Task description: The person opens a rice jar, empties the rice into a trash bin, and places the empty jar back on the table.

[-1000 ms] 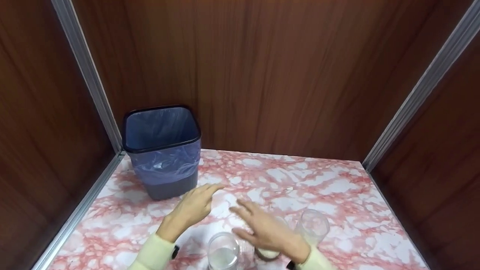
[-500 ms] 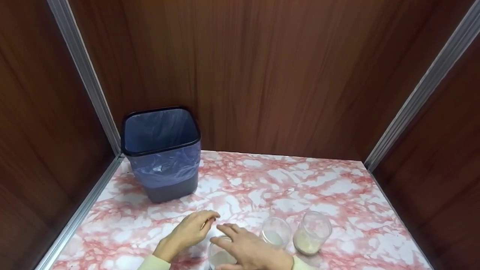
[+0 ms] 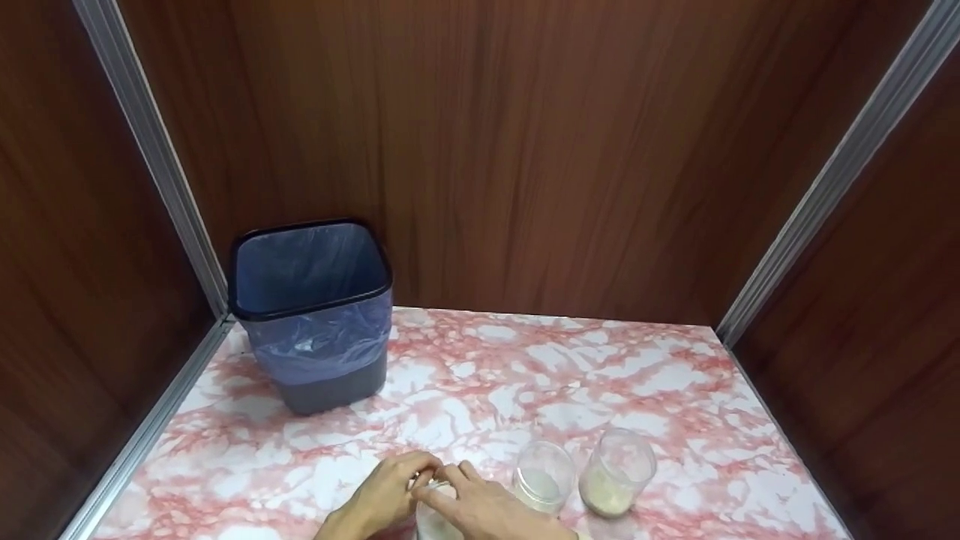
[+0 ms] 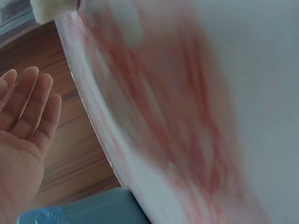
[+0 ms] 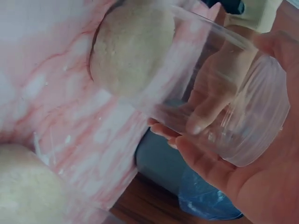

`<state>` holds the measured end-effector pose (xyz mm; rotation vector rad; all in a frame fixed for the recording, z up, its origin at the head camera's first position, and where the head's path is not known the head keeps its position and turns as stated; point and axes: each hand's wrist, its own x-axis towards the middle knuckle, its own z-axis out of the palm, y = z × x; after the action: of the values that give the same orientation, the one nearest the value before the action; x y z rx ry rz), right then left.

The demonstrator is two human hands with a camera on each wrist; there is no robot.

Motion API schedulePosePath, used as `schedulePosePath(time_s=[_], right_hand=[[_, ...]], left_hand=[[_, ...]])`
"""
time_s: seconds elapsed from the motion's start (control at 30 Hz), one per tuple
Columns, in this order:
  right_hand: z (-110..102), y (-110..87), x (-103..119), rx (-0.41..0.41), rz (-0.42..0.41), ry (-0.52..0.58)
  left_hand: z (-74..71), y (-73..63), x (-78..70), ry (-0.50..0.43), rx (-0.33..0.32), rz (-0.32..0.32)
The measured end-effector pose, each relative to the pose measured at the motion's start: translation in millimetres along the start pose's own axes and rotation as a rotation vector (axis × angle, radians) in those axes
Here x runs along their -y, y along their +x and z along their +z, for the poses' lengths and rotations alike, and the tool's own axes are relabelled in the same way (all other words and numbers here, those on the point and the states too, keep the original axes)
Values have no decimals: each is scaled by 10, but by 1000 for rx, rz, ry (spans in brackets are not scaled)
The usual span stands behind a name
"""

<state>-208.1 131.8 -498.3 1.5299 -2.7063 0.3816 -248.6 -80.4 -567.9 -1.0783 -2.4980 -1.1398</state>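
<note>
A clear jar point(image 3: 435, 523) with pale contents stands at the lower edge of the head view. My right hand point(image 3: 491, 508) reaches over its top. In the right wrist view, the thumb and fingers of my right hand curl round the jar's clear, ridged mouth end. Whether a lid is on it I cannot tell. Left of the jar, my left hand point(image 3: 381, 495) meets the right one at the top. The left wrist view shows my left fingers point(image 4: 39, 102) loosely extended, with nothing visible in the palm. Pale contents point(image 5: 131, 51) lie at the jar's bottom.
Two more clear jars stand to the right: one point(image 3: 544, 480) with whitish contents, the other point(image 3: 619, 474) with yellowish contents. A bin point(image 3: 330, 390) with a bluish liner stands at the back left. Wooden panels point(image 3: 525, 165) enclose the marbled tabletop point(image 3: 487, 375).
Both hands have moved down and together, from apart above the table to the top of the jar. My right hand has uncovered the two jars at the right, which stay in place.
</note>
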Motion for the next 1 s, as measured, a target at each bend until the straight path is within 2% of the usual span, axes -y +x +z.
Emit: schedulePosePath(time_s=[0.13,0.2,0.33,0.43,0.5,0.57,0.67,0.73,0.8,0.9,1.0], right_hand=[[-39,-58,-48,-31,103,63],[-82,-89,-71,-73,128,71],[-199,-128,-104,-203,153,21],[-306,-124,-119,-312,191,2],[-383,-113,-128,-389,215,-5],[-462,-92,-136,-455,245,0],[-576,-62,-132,-523,297,6],[-642,-51,-117,-545,324,17],[-699,-49,-101,-551,330,16],[-786,-70,-97,-535,279,-13],[-901,-127,-119,-477,207,-48]], left_hand=[[33,-36,-26,-30,-19,4],[36,-38,-52,-50,-40,22],[0,-20,-117,-146,-73,68],[-41,10,-161,-179,-88,141],[-63,47,-199,-167,-87,182],[-76,95,-255,-139,-70,192],[-68,175,-384,-73,-44,126],[-42,236,-473,-6,-55,86],[-5,309,-548,41,-88,83],[54,433,-620,54,-163,150],[101,540,-674,37,-216,206]])
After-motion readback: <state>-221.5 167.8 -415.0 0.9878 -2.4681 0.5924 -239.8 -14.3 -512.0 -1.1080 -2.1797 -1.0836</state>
